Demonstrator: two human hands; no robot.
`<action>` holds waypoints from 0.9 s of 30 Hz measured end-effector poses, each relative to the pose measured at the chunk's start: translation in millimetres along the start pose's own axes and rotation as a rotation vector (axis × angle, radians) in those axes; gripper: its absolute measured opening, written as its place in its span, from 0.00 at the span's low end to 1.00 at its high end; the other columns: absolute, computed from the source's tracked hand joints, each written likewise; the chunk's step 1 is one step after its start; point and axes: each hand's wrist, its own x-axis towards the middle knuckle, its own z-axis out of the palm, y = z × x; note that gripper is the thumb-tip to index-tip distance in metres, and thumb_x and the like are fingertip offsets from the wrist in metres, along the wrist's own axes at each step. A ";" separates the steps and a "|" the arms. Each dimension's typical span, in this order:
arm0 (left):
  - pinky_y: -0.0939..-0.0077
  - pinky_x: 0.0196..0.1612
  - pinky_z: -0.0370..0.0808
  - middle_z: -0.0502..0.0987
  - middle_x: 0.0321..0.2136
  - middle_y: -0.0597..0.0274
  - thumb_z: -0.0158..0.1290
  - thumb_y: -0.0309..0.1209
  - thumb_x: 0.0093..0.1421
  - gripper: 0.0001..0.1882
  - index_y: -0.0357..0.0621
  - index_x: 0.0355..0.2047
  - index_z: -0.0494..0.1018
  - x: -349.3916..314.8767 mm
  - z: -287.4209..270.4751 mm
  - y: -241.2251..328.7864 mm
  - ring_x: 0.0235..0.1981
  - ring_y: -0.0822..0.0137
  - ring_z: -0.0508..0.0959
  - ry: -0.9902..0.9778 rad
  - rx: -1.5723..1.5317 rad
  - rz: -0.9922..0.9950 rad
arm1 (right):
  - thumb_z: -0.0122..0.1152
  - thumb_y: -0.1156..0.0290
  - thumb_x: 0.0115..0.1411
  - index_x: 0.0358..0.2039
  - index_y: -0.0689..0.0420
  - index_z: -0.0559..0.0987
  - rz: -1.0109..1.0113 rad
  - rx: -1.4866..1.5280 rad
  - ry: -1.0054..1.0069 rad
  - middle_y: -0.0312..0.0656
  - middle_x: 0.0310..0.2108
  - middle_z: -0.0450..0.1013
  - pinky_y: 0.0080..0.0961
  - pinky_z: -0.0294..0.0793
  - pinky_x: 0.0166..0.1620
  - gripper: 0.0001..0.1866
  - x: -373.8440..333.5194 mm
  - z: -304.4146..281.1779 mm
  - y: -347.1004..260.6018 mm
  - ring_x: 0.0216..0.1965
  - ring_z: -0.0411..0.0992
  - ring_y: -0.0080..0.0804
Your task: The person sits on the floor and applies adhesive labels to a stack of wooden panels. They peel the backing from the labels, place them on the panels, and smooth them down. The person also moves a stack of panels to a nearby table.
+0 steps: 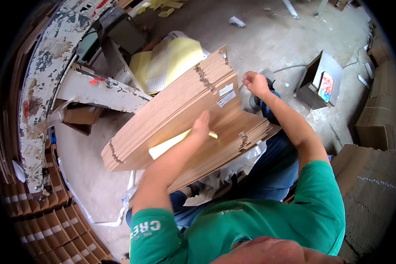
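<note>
A thick bundle of flat brown cardboard sheets leans up in front of me, opened like a book toward a second, lower stack over my legs. Against the inner face of the leaning bundle rests my left hand, its fingers stretched out. A pale yellow strip passes beneath that hand and wrist; I cannot tell whether the hand grips it. Just right of the bundle's far end, my right hand is in the air with curled fingers; anything inside them is hidden. Two white labels are near that end.
A worn white metal frame stands at the left, with yellow sheets beyond the bundle. Cardboard dividers fill the lower left. A small open metal box with a cable sits at right, near cardboard stacks.
</note>
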 end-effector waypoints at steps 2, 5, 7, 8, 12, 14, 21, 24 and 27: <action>0.60 0.64 0.37 0.48 0.62 0.52 0.44 0.37 0.56 0.20 0.46 0.48 0.71 -31.7 0.4 -4.7 0.64 0.54 0.46 0.007 -0.202 -0.072 | 0.60 0.66 0.49 0.31 0.59 0.78 0.015 0.472 0.002 0.38 0.26 0.76 0.21 0.72 0.34 0.11 3.9 -0.4 7.5 0.29 0.72 0.23; 0.63 0.63 0.46 0.60 0.56 0.49 0.46 0.32 0.50 0.14 0.45 0.34 0.78 -98.2 27.0 -15.1 0.61 0.56 0.54 0.279 -0.506 -0.243 | 0.64 0.60 0.51 0.31 0.58 0.79 0.095 0.503 -0.078 0.33 0.28 0.75 0.17 0.69 0.34 0.14 -4.6 3.8 -33.7 0.30 0.69 0.17; 0.64 0.61 0.50 0.67 0.51 0.53 0.48 0.29 0.47 0.13 0.44 0.32 0.78 -146.6 20.7 -26.8 0.58 0.58 0.60 0.458 -0.542 -0.294 | 0.65 0.60 0.50 0.31 0.59 0.79 0.145 0.561 -0.036 0.34 0.28 0.75 0.19 0.69 0.36 0.15 -3.4 6.0 -29.0 0.31 0.69 0.19; 0.60 0.59 0.54 0.69 0.48 0.48 0.47 0.26 0.45 0.10 0.40 0.28 0.76 -168.5 29.1 -29.3 0.55 0.54 0.63 0.592 -0.639 -0.315 | 0.65 0.60 0.49 0.30 0.59 0.79 0.149 0.628 -0.034 0.35 0.28 0.75 0.19 0.69 0.36 0.15 -0.2 7.3 -31.2 0.31 0.69 0.19; 0.57 0.59 0.56 0.71 0.45 0.48 0.48 0.20 0.42 0.10 0.36 0.28 0.74 -267.5 -4.6 -48.1 0.52 0.51 0.67 0.701 -0.738 -0.490 | 0.68 0.61 0.45 0.29 0.58 0.80 0.342 0.628 -0.003 0.39 0.28 0.76 0.22 0.71 0.36 0.15 -7.5 3.8 -44.6 0.30 0.71 0.24; 0.56 0.59 0.55 0.71 0.45 0.48 0.47 0.17 0.42 0.12 0.35 0.30 0.72 -306.1 -26.2 -53.4 0.52 0.51 0.66 0.725 -0.841 -0.583 | 0.68 0.61 0.45 0.29 0.58 0.80 0.368 0.632 0.002 0.39 0.28 0.76 0.22 0.71 0.36 0.15 -9.9 0.2 -45.1 0.30 0.71 0.25; 0.56 0.58 0.55 0.70 0.46 0.49 0.45 0.16 0.43 0.08 0.34 0.27 0.69 -376.3 -44.3 -54.9 0.52 0.51 0.66 0.825 -0.831 -0.800 | 0.63 0.62 0.49 0.36 0.57 0.79 0.445 0.724 -0.079 0.40 0.36 0.73 0.25 0.65 0.45 0.16 -21.3 -5.2 -63.4 0.40 0.67 0.28; 0.54 0.58 0.53 0.70 0.46 0.49 0.44 0.15 0.43 0.08 0.34 0.27 0.68 -383.9 -55.1 -58.6 0.52 0.52 0.66 0.848 -0.758 -0.800 | 0.60 0.63 0.50 0.41 0.57 0.76 0.430 0.699 -0.145 0.43 0.42 0.71 0.28 0.63 0.50 0.18 -24.8 -11.9 -59.6 0.47 0.65 0.32; 0.57 0.53 0.61 0.73 0.41 0.50 0.44 0.14 0.46 0.11 0.34 0.31 0.69 -384.5 -56.7 -65.8 0.45 0.51 0.71 1.038 -0.783 -0.843 | 0.56 0.63 0.51 0.43 0.59 0.75 0.415 0.576 -0.087 0.46 0.45 0.70 0.29 0.62 0.51 0.20 -24.3 -12.2 -62.0 0.51 0.64 0.38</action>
